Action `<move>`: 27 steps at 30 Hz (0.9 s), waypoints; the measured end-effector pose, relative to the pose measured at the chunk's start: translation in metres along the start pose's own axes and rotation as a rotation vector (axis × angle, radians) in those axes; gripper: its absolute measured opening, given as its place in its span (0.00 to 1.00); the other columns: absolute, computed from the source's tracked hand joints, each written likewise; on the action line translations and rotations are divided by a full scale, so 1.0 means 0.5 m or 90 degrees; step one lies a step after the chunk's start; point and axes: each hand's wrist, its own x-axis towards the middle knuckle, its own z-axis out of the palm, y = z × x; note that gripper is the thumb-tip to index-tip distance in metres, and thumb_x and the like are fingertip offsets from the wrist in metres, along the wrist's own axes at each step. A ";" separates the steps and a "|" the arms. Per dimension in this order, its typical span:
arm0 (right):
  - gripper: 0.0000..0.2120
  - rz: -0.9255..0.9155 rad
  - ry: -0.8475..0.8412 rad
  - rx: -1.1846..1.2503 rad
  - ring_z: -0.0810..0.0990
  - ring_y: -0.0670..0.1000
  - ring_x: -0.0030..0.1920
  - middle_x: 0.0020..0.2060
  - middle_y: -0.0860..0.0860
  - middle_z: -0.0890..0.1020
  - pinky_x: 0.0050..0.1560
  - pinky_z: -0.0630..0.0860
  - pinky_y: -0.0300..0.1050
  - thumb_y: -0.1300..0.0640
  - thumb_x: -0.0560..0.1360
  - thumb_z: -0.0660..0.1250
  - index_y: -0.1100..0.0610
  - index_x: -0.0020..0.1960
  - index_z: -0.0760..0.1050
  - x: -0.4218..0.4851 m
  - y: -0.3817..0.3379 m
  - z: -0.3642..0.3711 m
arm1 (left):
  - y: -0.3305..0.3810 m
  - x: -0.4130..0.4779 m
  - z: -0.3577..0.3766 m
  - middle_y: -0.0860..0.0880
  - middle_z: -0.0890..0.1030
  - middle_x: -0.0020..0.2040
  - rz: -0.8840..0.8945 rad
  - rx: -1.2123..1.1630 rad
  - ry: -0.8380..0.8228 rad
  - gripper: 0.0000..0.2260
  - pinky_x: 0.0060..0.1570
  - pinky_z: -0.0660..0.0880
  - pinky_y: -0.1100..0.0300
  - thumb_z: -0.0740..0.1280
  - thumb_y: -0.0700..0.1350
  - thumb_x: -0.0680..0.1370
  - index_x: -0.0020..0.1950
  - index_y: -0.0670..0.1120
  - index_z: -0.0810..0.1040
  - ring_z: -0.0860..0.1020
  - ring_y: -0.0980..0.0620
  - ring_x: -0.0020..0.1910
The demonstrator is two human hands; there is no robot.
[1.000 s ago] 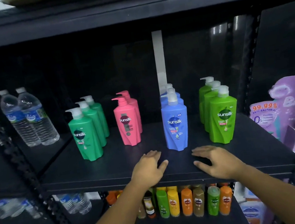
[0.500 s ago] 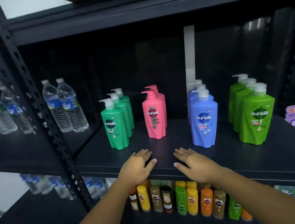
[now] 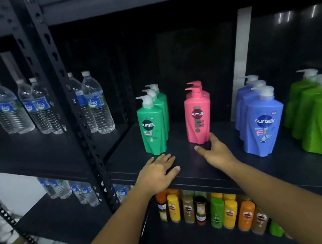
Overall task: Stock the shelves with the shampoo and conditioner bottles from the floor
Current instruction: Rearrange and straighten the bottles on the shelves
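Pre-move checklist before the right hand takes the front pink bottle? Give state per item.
1. Left hand free: ok, flat on the shelf, holding nothing.
2. Right hand free: ok, open at the base of the front pink bottle.
3. Right hand touching that bottle: cannot tell.
4. Front pink bottle upright, label forward: ok.
5. Gaps to the dark green row and blue row: ok.
6. Floor stock: cannot tell, out of view.
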 end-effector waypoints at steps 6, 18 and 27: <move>0.32 0.036 0.123 0.102 0.80 0.54 0.59 0.61 0.51 0.79 0.58 0.74 0.44 0.54 0.72 0.78 0.53 0.70 0.64 0.074 -0.024 0.044 | -0.005 0.003 0.010 0.56 0.52 0.84 0.004 0.051 -0.008 0.30 0.81 0.42 0.52 0.45 0.65 0.84 0.84 0.54 0.53 0.46 0.58 0.82; 0.34 0.027 0.245 0.086 0.78 0.56 0.62 0.64 0.55 0.77 0.60 0.73 0.45 0.56 0.72 0.78 0.56 0.71 0.63 0.121 -0.005 0.071 | -0.013 0.008 0.018 0.57 0.51 0.84 0.013 0.055 0.001 0.29 0.81 0.42 0.52 0.44 0.65 0.84 0.84 0.55 0.53 0.45 0.59 0.82; 0.33 0.056 0.129 -0.137 0.75 0.61 0.67 0.65 0.54 0.76 0.72 0.68 0.61 0.44 0.74 0.72 0.54 0.71 0.61 0.057 0.000 0.075 | -0.016 0.001 0.016 0.55 0.69 0.78 -0.035 -0.115 0.128 0.29 0.78 0.60 0.54 0.60 0.66 0.81 0.78 0.53 0.70 0.64 0.55 0.78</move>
